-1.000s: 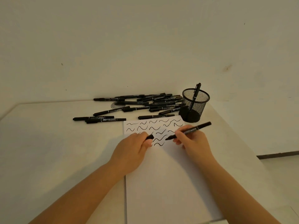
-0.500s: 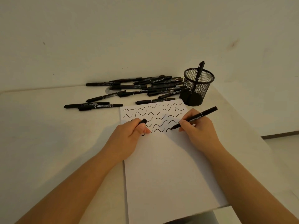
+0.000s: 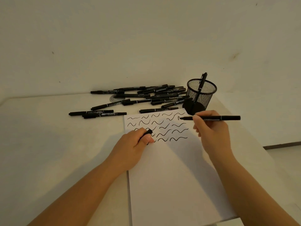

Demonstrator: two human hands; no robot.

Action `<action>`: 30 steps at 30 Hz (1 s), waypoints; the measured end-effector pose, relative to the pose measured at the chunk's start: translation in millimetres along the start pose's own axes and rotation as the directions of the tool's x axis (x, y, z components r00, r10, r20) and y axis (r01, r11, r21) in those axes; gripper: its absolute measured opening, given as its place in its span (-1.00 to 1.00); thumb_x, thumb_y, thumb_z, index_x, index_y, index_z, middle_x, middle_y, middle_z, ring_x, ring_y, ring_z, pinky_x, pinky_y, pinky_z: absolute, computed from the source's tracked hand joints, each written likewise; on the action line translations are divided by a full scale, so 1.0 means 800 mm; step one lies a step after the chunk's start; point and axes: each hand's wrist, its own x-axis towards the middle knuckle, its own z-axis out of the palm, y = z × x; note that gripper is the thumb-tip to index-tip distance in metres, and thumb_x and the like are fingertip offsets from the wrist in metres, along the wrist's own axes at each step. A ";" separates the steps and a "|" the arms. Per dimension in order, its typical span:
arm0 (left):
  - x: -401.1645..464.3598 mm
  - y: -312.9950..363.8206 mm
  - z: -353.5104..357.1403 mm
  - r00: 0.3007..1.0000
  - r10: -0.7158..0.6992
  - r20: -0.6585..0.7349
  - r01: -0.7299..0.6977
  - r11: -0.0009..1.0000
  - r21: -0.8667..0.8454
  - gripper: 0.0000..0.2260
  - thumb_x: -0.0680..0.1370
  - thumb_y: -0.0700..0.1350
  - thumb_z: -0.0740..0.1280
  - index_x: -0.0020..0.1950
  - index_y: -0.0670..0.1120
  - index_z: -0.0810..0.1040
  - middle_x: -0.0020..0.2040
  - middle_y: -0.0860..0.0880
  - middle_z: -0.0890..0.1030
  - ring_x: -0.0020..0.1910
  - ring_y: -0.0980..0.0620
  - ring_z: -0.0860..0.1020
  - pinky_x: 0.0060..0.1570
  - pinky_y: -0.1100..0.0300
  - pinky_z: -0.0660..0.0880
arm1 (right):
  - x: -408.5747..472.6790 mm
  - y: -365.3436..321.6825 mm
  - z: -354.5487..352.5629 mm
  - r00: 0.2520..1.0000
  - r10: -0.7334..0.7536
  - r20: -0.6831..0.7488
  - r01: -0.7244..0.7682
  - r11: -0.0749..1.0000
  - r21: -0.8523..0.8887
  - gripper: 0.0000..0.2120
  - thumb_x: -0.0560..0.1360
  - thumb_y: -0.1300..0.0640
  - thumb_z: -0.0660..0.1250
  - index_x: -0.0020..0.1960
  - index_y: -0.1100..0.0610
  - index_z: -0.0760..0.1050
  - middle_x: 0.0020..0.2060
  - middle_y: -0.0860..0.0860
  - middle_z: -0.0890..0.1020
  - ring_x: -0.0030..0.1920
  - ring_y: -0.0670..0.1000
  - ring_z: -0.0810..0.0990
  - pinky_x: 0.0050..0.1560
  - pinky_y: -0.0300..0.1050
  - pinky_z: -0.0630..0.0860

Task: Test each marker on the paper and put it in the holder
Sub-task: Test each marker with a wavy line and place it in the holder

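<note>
Presently the right hand [image 3: 211, 132] pinched a slim black plastic marker [image 3: 210, 118] mid-barrel, tip on white paper [image 3: 171, 185] beyond the fingers. Left hand [image 3: 132, 149] gripped its black cap [image 3: 148, 132]. Marker judged light, rigid, smooth; black mesh holder [image 3: 201, 97] stood near.

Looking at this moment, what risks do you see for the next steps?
1. The uncapped marker in the right hand has its tip over the paper; a stray touch may add unwanted marks.
2. The left hand rests on the wavy lines; fresh ink may smear.
3. The mesh holder stands close by; a careless reach may tip it.
</note>
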 end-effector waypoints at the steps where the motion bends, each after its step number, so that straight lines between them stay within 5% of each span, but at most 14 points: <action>1: 0.000 -0.001 0.000 1.000 0.001 -0.004 -0.001 1.000 0.000 -0.79 0.60 -0.02 0.11 -0.05 0.05 0.54 -0.16 0.32 0.54 -0.05 0.28 0.50 -0.09 0.43 0.37 | -0.001 -0.005 0.005 0.999 0.022 0.030 -0.024 0.999 0.042 -0.89 0.47 0.22 0.32 -0.17 0.03 0.51 -0.42 -0.03 0.57 -0.46 -0.23 0.51 -0.41 -0.40 0.43; 4: 0.000 0.000 -0.001 0.999 0.002 -0.033 -0.005 0.998 -0.068 -0.82 0.59 -0.01 0.12 -0.15 0.16 0.46 -0.21 0.22 0.58 -0.18 0.26 0.52 -0.19 0.34 0.42 | 0.002 -0.020 0.023 0.976 0.146 0.164 -0.187 0.945 0.270 -0.88 0.51 0.15 0.27 -0.18 0.07 0.54 -0.50 -0.07 0.55 -0.45 -0.15 0.49 -0.45 -0.28 0.43; 8: -0.003 0.000 -0.001 0.998 0.010 -0.066 -0.017 0.995 -0.100 -0.81 0.57 0.08 0.12 -0.17 0.15 0.47 -0.24 0.06 0.60 -0.26 -0.01 0.52 -0.23 0.13 0.45 | 0.000 -0.017 0.043 0.951 0.218 0.219 -0.298 0.829 0.472 -0.76 0.54 0.13 0.21 -0.26 0.12 0.55 -0.55 -0.03 0.50 -0.49 -0.09 0.45 -0.48 -0.25 0.38; 19: 0.000 -0.005 0.000 0.999 0.033 -0.035 -0.034 0.999 -0.042 -0.78 0.55 0.07 0.16 -0.11 -0.01 0.52 -0.26 0.00 0.58 -0.43 0.16 0.38 -0.38 0.30 0.31 | -0.007 0.009 0.049 0.939 0.208 0.273 -0.309 0.859 0.409 -0.74 0.55 0.21 0.19 -0.30 0.03 0.44 -0.55 0.01 0.54 -0.52 -0.06 0.44 -0.48 -0.24 0.40; 25: -0.001 -0.003 0.000 1.000 0.013 -0.029 -0.014 0.999 -0.048 -0.84 0.55 0.02 0.20 -0.20 0.07 0.49 -0.42 0.18 0.46 -0.48 0.18 0.34 -0.44 0.34 0.27 | -0.012 0.008 0.052 0.926 0.175 0.335 -0.286 0.903 0.321 -0.76 0.54 0.24 0.19 -0.28 0.06 0.43 -0.53 0.02 0.57 -0.51 -0.05 0.47 -0.45 -0.22 0.41; 30: -0.002 0.001 -0.002 0.998 0.049 -0.042 -0.051 0.997 -0.049 -0.88 0.56 0.04 0.21 -0.16 0.21 0.46 -0.39 0.12 0.44 -0.43 0.17 0.36 -0.42 0.33 0.26 | -0.017 0.004 0.053 0.896 0.113 0.430 -0.243 0.934 0.263 -0.84 0.52 0.25 0.24 -0.23 0.11 0.45 -0.50 0.02 0.61 -0.48 -0.07 0.54 -0.45 -0.26 0.48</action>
